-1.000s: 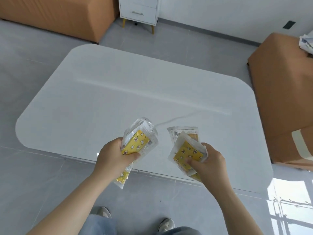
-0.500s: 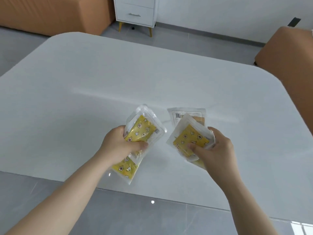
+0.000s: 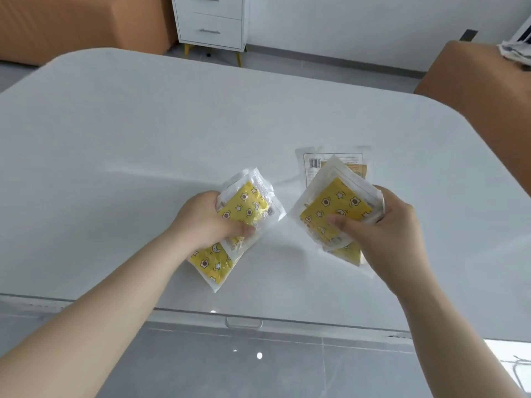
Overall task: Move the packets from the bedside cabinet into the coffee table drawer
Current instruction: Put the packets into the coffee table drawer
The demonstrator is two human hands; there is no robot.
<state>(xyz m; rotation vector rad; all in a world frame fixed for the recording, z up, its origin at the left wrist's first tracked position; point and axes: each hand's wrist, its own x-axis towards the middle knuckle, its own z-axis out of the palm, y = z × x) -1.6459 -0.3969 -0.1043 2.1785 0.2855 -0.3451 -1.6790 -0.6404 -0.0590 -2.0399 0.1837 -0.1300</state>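
My left hand grips a bunch of yellow packets, thumb curled over them. My right hand pinches a second stack. Both bunches are over the white tabletop, whose drawer handle shows at the near edge.

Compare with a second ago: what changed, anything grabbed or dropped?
The person moved in toward the coffee table: its top now fills most of the view, and the drawer handle at its near edge has appeared. Nothing grabbed or dropped: the left hand still grips its yellow packets, the right hand its stack.
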